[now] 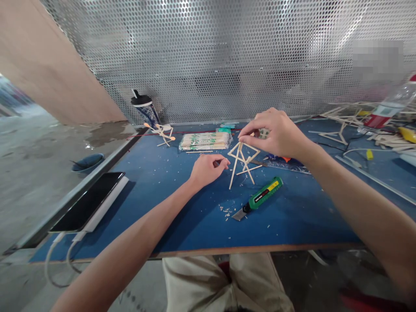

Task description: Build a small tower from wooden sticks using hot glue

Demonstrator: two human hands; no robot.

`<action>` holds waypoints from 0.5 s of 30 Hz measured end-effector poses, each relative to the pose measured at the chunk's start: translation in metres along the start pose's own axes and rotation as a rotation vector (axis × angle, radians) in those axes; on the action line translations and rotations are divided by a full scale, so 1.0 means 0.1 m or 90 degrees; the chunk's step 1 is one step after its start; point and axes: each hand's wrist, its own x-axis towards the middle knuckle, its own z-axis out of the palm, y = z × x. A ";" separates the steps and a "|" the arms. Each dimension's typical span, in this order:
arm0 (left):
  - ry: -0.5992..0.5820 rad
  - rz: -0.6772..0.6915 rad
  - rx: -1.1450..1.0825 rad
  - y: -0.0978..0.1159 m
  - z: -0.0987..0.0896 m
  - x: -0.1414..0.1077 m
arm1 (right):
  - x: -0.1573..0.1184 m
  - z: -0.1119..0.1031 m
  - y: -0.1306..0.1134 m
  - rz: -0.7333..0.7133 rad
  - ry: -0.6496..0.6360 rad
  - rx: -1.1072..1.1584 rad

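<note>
Pale trousers (195, 281) cover my legs, down below the table edge, and my bare arms reach up over the blue table (188, 216). With the thumb and fingertips of my right hand (273, 130) I pinch the top of a little stick frame (246, 161). It stands on thin legs near the middle of the table. My left hand (208, 169) is just beside it, fingers curled; I cannot tell if anything is inside.

A green knife (264, 193) lies in front of the frame with its blade out, near some tiny wood bits (226, 211). Behind is a bag of sticks (205, 141). My right arm hides part of a see-through ruler (289, 168). Far left are a small stick thing (161, 131) with orange tips and a cup (145, 108) with a black lid. Nearer, a black phone (89, 201) lies against a white block (108, 201), with white cords (48, 258) hanging down. On the right are loose sticks (390, 141) and a bottle (386, 110) with a red label.

Wood crumbs dot the table. A metal wall (208, 56) full of holes stands behind it, and the gray floor (29, 143) looks wet in spots.
</note>
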 end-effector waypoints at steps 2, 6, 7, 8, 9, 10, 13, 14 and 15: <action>-0.045 0.015 0.004 -0.03 0.01 0.01 | 0.00 -0.01 0.00 -0.001 -0.002 0.002; -0.145 0.060 -0.006 -0.07 0.03 0.03 | 0.00 -0.01 0.00 0.003 -0.005 0.000; -0.154 0.066 -0.007 -0.08 0.03 0.03 | 0.00 -0.01 0.00 0.004 -0.004 0.000; -0.158 0.070 -0.007 -0.08 0.03 0.03 | 0.00 -0.01 0.00 0.004 -0.004 0.001; -0.160 0.071 -0.006 -0.08 0.03 0.03 | 0.00 -0.01 0.00 0.005 -0.004 0.002; -0.163 0.072 -0.004 -0.08 0.03 0.03 | 0.00 -0.01 0.00 0.005 -0.005 0.004; -0.172 0.072 0.003 -0.08 0.02 0.03 | 0.00 -0.01 0.00 0.006 -0.008 0.011; -0.175 0.072 0.005 -0.08 0.01 0.02 | 0.00 -0.01 0.00 0.007 -0.008 0.012; -0.177 0.074 0.006 -0.08 0.02 0.02 | 0.00 -0.01 -0.01 0.007 -0.008 0.012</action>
